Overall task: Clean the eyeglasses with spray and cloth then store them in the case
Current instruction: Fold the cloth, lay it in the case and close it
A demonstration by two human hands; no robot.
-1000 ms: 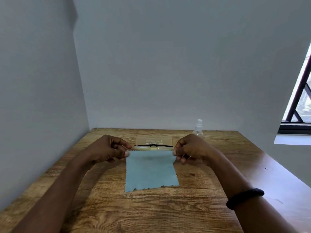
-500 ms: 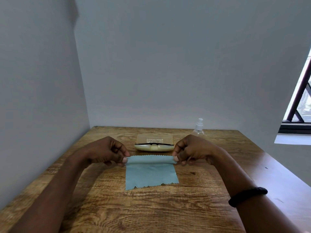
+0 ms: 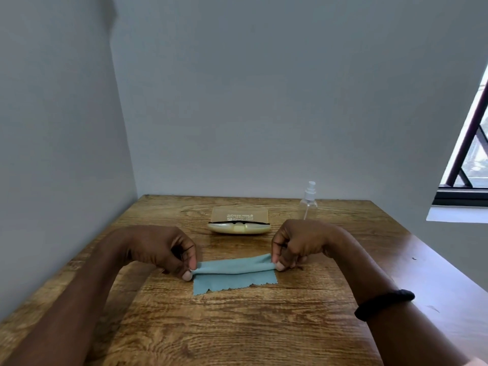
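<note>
A light blue cleaning cloth (image 3: 235,280) with zigzag edges lies on the wooden table, its far edge lifted and folded toward me. My left hand (image 3: 161,249) pinches the cloth's left corner and my right hand (image 3: 295,244) pinches its right corner. Behind the cloth sits the open tan glasses case (image 3: 239,223) with a cream shell. A thin black line of the eyeglasses (image 3: 237,222) shows inside it. A clear spray bottle (image 3: 308,203) with a white nozzle stands at the back right.
The wooden table (image 3: 237,326) fits into a corner, with grey walls on the left and behind. A window with dark bars (image 3: 470,154) is at the far right. A black band sits on my right wrist (image 3: 384,303).
Both hands have drawn the cloth's far edge toward me, so the flat cloth is now folded over on itself. Case and bottle have not moved.
</note>
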